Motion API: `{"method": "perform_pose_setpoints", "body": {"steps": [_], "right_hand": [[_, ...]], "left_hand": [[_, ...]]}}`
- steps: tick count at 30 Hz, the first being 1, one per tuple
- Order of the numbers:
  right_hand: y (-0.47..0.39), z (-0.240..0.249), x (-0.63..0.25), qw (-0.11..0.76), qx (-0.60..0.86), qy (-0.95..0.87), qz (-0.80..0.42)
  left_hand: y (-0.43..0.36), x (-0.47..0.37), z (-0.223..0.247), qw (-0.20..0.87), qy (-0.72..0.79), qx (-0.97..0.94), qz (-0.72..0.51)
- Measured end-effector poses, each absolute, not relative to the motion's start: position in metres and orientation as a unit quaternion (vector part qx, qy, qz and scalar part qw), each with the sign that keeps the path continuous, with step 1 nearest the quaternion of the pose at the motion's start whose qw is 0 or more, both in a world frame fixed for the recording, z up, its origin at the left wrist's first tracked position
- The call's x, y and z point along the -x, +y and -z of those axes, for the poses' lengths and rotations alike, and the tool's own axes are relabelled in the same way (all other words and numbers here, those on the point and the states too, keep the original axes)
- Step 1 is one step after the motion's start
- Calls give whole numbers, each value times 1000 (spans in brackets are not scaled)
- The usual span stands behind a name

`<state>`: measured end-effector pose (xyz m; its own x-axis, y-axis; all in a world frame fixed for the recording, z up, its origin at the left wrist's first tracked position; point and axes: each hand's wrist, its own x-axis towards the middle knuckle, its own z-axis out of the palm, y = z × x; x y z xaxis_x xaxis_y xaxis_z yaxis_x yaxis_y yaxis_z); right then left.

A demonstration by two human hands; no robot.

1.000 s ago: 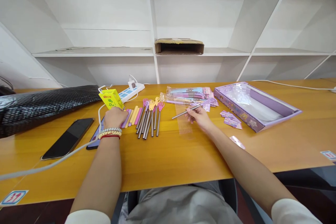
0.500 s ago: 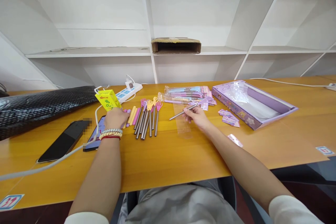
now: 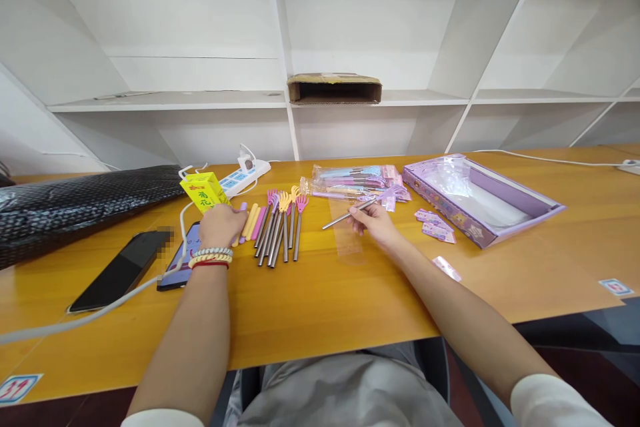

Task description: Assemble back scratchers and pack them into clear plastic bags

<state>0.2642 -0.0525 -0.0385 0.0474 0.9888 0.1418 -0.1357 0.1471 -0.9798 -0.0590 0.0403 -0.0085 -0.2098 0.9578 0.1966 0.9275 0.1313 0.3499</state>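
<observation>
In my right hand [image 3: 373,221] is a back scratcher [image 3: 345,217] with a purple claw head and a metal rod. Its rod points left, above a clear plastic sleeve [image 3: 347,245] on the table. My left hand [image 3: 223,225] is closed, knuckles up, at the left end of a row of purple, yellow and pink handle grips [image 3: 253,221]; whatever its fingers hold is hidden beneath them. Between the hands lies a bunch of back scratchers [image 3: 277,227] with pink, purple and yellow heads. Behind them are several bagged back scratchers [image 3: 350,180].
A yellow carton [image 3: 204,191] and a power strip [image 3: 245,177] stand behind my left hand. Two phones, one black [image 3: 120,270], and a white cable [image 3: 100,312] lie left. At right are a purple box [image 3: 480,203] and small printed cards [image 3: 435,225]. A black wrapped roll [image 3: 90,207] lies far left.
My left hand has shifted only slightly at the grips, and more of a purple grip shows beside it. My right hand keeps holding the back scratcher in nearly the same place.
</observation>
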Motion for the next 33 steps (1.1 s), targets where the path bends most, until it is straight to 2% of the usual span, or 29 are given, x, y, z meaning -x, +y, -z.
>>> {"method": "perform_pose_setpoints", "body": {"steps": [4, 8, 14, 26, 33], "right_hand": [[-51, 41, -266, 586, 427, -479, -495], [-49, 42, -269, 609, 411, -456, -502], [-49, 36, -276, 662, 373, -387, -522], [-48, 39, -275, 664, 382, -382, -517], [-48, 41, -275, 660, 389, -411, -494]], "left_hand": [[29, 34, 1, -27, 736, -638, -228], [11, -8, 8, -87, 580, -752, -302], [-12, -50, 21, -102, 430, -862, -247], [-16, -54, 20, -127, 341, -898, -248], [-15, -53, 21, -99, 364, -900, -218]]}}
